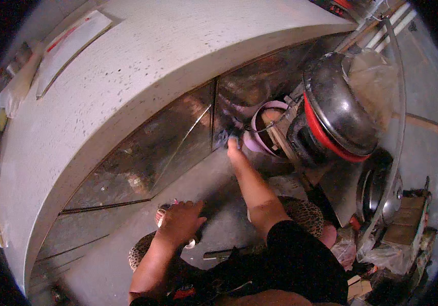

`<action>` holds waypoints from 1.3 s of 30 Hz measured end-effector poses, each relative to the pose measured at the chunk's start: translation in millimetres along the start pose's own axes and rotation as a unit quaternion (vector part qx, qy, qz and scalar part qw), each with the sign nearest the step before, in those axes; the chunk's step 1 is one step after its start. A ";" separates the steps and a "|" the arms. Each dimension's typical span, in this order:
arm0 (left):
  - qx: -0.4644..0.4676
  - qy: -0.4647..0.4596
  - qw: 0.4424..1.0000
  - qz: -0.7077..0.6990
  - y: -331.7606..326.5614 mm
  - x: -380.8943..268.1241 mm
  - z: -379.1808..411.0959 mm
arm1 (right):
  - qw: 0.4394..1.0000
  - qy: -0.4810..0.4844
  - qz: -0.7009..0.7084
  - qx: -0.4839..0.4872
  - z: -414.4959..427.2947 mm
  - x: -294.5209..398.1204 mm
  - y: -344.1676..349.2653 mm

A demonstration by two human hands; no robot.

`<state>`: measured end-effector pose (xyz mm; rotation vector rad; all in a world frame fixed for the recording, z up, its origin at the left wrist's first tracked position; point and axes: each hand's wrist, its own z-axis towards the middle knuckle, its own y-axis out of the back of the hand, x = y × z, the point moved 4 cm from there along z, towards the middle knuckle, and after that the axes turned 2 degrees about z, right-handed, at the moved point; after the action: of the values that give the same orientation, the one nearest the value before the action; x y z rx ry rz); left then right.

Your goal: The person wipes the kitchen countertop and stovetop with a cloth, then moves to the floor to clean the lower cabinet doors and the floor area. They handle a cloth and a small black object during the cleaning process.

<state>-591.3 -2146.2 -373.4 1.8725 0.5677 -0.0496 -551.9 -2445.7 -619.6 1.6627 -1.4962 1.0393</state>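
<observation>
My right hand (233, 143) reaches forward and grips a dark bluish cloth (223, 138). The cloth is at the foot of a dark, glossy cabinet panel (173, 149), by the upright seam between two panels; whether it presses on the panel is hard to tell. My left hand (182, 218) is back up above my bent knee, thumb apart from the fingers, with nothing visible in it. Its palm side is hidden. A sandalled foot (160, 216) shows just beyond it on the grey floor (219, 202).
A white speckled counter (138, 72) overhangs the panels. Right of my right hand stands a lavender bucket (255, 142) with pieces of wood. Beside it a black pan (341, 103) sits above a red rim (322, 134). Cardboard (404, 218) and plastic bags (387, 252) lie at far right.
</observation>
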 end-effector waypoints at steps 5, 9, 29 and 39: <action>0.062 -0.012 0.998 0.020 11.7 -13.2 29.6 | 0.977 0.109 0.179 0.032 64.4 -56.8 15.5; 0.002 -0.001 1.000 0.013 3.7 -5.9 20.6 | 0.940 0.241 0.223 0.096 -30.9 105.5 -14.0; 0.039 -0.036 0.998 0.021 3.0 -21.8 36.3 | 0.736 0.673 -0.042 -0.063 -119.4 263.4 -6.0; 0.006 -0.079 0.996 0.040 0.6 -33.1 34.5 | 0.782 0.590 -0.142 -0.144 71.3 311.2 46.0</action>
<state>-612.2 -2189.2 -375.8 1.8822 0.3847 -0.1472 -579.6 -2658.7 -378.8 0.6479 -0.4800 1.2189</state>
